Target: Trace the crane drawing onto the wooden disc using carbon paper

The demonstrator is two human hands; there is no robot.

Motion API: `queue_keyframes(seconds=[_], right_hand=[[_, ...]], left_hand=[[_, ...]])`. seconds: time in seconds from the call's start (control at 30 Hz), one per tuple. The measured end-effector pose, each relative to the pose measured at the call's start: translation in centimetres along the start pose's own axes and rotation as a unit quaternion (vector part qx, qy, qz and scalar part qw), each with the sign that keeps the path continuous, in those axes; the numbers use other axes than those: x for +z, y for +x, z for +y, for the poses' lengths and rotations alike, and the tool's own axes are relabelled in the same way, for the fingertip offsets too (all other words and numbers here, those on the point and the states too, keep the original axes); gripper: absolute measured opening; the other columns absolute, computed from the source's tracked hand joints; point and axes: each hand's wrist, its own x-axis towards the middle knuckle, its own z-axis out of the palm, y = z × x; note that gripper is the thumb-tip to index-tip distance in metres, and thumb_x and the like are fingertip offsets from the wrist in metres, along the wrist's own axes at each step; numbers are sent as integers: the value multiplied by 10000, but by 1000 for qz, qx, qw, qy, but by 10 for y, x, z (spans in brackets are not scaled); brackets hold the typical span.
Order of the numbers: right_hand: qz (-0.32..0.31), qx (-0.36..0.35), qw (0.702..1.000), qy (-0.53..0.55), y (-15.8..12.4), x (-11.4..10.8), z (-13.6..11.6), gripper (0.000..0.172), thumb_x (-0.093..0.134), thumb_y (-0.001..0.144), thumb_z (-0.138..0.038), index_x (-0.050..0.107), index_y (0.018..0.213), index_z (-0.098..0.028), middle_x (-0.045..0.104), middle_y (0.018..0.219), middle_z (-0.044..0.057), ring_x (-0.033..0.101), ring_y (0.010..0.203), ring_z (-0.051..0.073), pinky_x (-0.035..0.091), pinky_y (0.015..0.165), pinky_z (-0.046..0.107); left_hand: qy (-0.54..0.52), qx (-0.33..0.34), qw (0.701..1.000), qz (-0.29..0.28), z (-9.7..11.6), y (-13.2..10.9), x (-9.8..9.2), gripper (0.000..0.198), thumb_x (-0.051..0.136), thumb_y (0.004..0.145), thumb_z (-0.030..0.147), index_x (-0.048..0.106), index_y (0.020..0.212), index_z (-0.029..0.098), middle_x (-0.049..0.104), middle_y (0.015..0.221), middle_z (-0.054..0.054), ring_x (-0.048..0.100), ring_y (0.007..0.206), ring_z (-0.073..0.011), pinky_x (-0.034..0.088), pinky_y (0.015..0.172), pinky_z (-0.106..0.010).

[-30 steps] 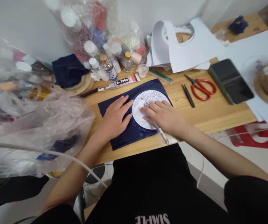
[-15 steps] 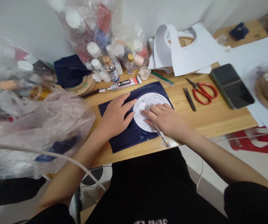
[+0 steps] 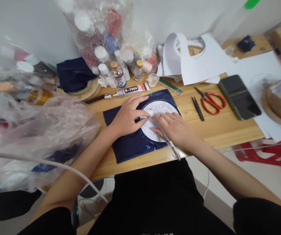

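A round white paper (image 3: 163, 107) printed with a fine black line pattern lies on a dark blue cloth (image 3: 128, 148). My left hand (image 3: 128, 116) rests on the cloth at the paper's left side, fingers apart, with thumb and forefinger reaching over the paper's edge. My right hand (image 3: 176, 130) covers the paper's lower right part, fingers curled and tips at its middle. A slim clear pen (image 3: 174, 150) sticks out below that palm, held in the hand; its tip is hidden. Part of the pattern is hidden under the hands.
Behind the cloth lie a B-7000 glue tube (image 3: 132, 89), small bottles (image 3: 118, 75) and a green pencil (image 3: 171, 85). To the right are black tweezers (image 3: 198, 109), red-handled pliers (image 3: 212, 101) and a phone (image 3: 240, 97). Plastic bags (image 3: 64, 125) crowd the left.
My left hand has moved slightly right, its thumb and forefinger now further over the paper and closer to my right fingertips. My right hand still holds the pen. The camera view has shifted slightly.
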Motion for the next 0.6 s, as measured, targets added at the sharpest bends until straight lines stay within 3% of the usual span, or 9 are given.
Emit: queue_keyframes(seconds=[0.17, 0.33, 0.43, 0.5, 0.6], right_hand=[[44, 18, 996, 73, -2, 1, 6, 395, 393, 961, -422, 569, 1164, -133, 701, 1004, 114, 635, 930, 209, 469, 795, 346], [155, 97, 968, 171, -12, 4, 12, 274, 433, 945, -386, 628, 1031, -214, 714, 945, 59, 663, 867, 174, 512, 758, 318], [239, 205, 931, 183, -25, 7, 13, 189, 517, 908, -321, 623, 1029, -223, 706, 919, 48, 662, 852, 167, 521, 766, 320], [309, 287, 887, 188, -35, 11, 14, 205, 558, 883, -322, 607, 1057, -224, 697, 916, 49, 657, 831, 170, 529, 755, 336], [361, 335, 840, 229, -48, 20, 17, 234, 591, 858, -296, 583, 1082, -229, 680, 872, 29, 646, 780, 155, 537, 715, 325]], left_hand=[[-17, -17, 1000, -16, -4, -1, 0, 137, 636, 863, 240, 743, 948, 248, 556, 1362, -76, 470, 1304, -268, 383, 1086, -526], [-36, -21, 999, -16, -8, -4, 2, 130, 654, 865, 246, 750, 954, 254, 585, 1329, -74, 495, 1277, -259, 409, 1067, -517], [-42, -18, 999, -3, -9, -7, 5, 124, 650, 872, 251, 751, 944, 246, 602, 1305, -79, 518, 1254, -253, 432, 1047, -507], [-46, -13, 999, 5, -9, -8, 6, 128, 643, 879, 251, 752, 944, 236, 604, 1302, -89, 530, 1241, -250, 442, 1040, -499], [-46, -10, 999, 6, -10, -8, 7, 140, 631, 888, 257, 753, 948, 227, 606, 1299, -98, 537, 1231, -252, 447, 1036, -496]])
